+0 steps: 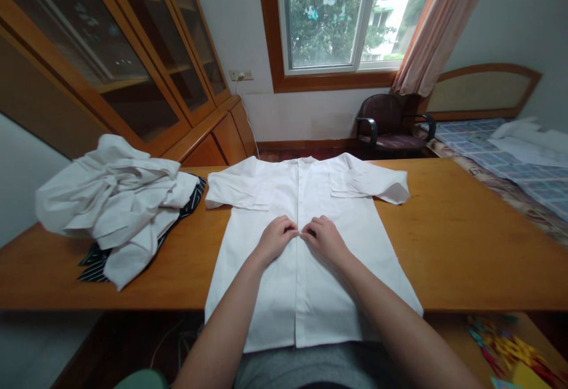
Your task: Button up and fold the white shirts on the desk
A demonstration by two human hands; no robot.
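Note:
A white button-up shirt (pixel 261 259) lies spread front side up on the wooden table, its sleeves folded inward toward the chest and its hem hanging over the near edge. Both hands meet at the middle of the front placket. My left hand (pixel 279 235) pinches the fabric just left of the centre line. From the right, my right hand (pixel 323 235) pinches the placket edge, fingertips almost touching those of the left. Any button between the fingers is too small to make out.
On the left of the wooden table (pixel 470 235) sits a heap of crumpled white clothes (pixel 128 194) over a dark striped cloth (pixel 95 265). Beyond the table stand a brown armchair (pixel 386 120) and a glass-door cabinet (pixel 186 117). A bed (pixel 501 146) is at the right.

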